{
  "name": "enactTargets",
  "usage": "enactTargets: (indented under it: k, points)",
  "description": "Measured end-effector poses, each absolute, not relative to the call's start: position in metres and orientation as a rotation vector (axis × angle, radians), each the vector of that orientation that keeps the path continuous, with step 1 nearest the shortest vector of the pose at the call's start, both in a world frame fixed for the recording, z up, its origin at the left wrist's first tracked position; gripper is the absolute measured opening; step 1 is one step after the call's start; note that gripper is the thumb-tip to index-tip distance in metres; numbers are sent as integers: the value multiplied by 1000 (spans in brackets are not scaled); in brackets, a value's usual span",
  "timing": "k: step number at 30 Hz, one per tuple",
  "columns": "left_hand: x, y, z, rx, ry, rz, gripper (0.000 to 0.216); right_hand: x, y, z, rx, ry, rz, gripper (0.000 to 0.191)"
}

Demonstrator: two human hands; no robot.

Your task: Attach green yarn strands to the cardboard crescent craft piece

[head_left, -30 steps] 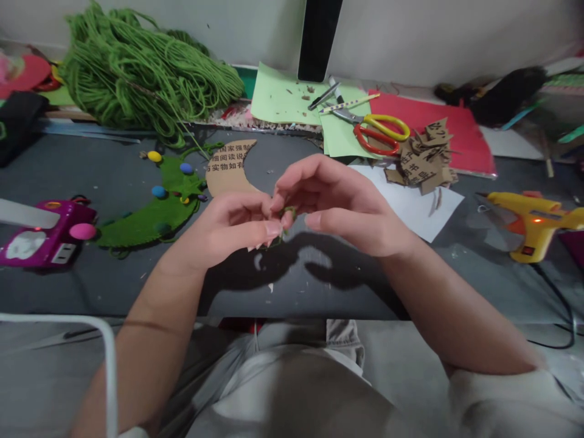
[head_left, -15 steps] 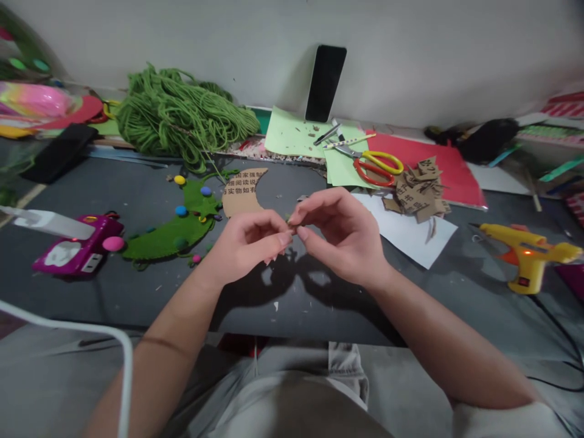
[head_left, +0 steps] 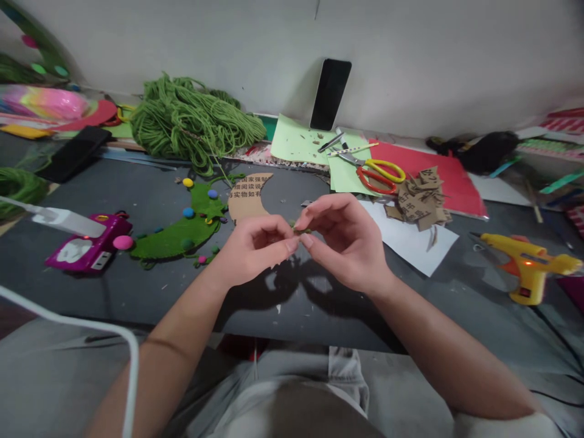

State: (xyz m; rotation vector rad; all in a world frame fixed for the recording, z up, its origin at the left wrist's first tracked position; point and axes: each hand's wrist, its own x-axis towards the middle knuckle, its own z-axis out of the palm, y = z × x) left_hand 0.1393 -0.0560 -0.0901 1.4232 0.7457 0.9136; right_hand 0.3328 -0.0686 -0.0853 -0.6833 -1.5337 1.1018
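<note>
Grey table (head_left: 150, 185), white wall (head_left: 410, 61), green scrap (head_left: 304, 230) between fingertips (head_left: 292, 245)

A second ago the right hand (head_left: 347, 243) arched over the left hand (head_left: 255, 249) in front of the cardboard crescent (head_left: 245, 198). Now they meet fingertip to fingertip, pinching what seems to be a small green scrap (head_left: 305, 230), just right of the crescent.
</note>
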Motion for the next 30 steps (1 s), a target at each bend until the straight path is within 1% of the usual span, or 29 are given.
enactTargets:
  k: [5, 9, 13, 21, 30]
  points:
    - [138, -54, -94, 1384, 753, 902, 28, 330, -71, -88, -687, -1553, 1041, 36]
    - [138, -53, -96, 1328, 725, 932, 25, 327, -73, -92, -693, -1560, 919, 44]
    - [139, -53, -97, 1284, 740, 957, 24, 326, -73, -94, -742, -1575, 889, 50]
    - [140, -55, -100, 1243, 772, 1024, 19, 325, -74, -92, -766, -1538, 867, 45]
    - [140, -55, -101, 1221, 740, 1050, 13, 326, -74, -95, -762, -1602, 751, 42]
